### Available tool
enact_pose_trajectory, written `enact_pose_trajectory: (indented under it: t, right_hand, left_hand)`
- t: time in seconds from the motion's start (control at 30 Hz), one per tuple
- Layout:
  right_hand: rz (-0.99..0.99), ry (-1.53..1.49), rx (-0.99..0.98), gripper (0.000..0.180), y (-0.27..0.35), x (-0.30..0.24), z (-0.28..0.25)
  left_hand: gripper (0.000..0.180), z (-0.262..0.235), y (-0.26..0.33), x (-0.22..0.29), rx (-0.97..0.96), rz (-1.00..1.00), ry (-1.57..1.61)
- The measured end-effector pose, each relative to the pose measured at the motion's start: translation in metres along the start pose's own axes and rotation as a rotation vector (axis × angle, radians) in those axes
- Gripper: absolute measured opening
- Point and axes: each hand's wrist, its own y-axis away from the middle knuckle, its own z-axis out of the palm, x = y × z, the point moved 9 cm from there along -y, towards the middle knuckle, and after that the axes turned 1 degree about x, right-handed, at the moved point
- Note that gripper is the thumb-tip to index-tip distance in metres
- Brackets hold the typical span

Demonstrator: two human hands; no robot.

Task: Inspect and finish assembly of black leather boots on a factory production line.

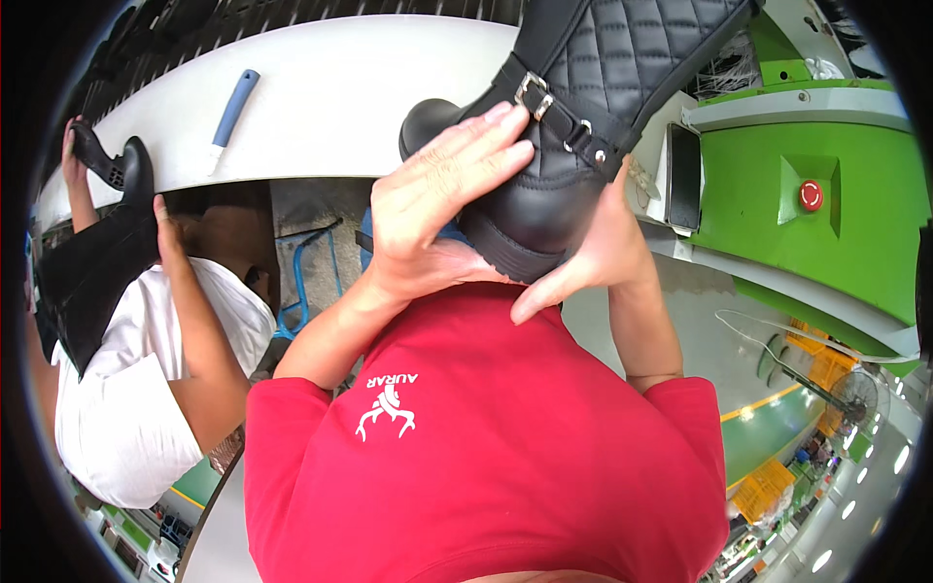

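A long white table (330,78) is stretching across the front. A tall black boot (603,87) is tilting in front of the table's right part. The left hand (418,209) is holding one side, and the right hand (612,243) is holding the other side. A blue-handled tool (235,109) is lying on the table. A silver buckle (542,103) is shining beside the left fingers.
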Motion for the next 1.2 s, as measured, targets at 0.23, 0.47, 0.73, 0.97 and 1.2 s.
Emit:
enact_pose_trajectory:
  t: [0.23, 0.47, 0.73, 0.97, 1.2]
  right_hand:
    - [0.184, -0.264, 0.162, 0.171, -0.002, 0.007, 0.000]
    - [0.128, -0.415, 0.263, 0.140, 0.010, 0.020, -0.002]
    - [0.147, -0.404, 0.372, 0.126, 0.016, 0.026, -0.015]
    - [0.108, -0.351, 0.296, 0.128, 0.014, 0.031, -0.021]
    - [0.233, -0.498, 0.418, 0.135, -0.010, 0.064, -0.014]
  left_hand:
    - [0.085, 0.004, -0.003, -0.009, 0.023, -0.005, 0.083]
    - [0.075, 0.016, -0.010, -0.008, -0.019, -0.022, 0.073]
    - [0.093, 0.009, -0.008, -0.054, -0.165, -0.032, 0.019]
    - [0.088, 0.005, -0.004, -0.048, -0.108, 0.011, -0.044]
    - [0.087, -0.020, -0.010, -0.063, -0.212, -0.043, -0.288]
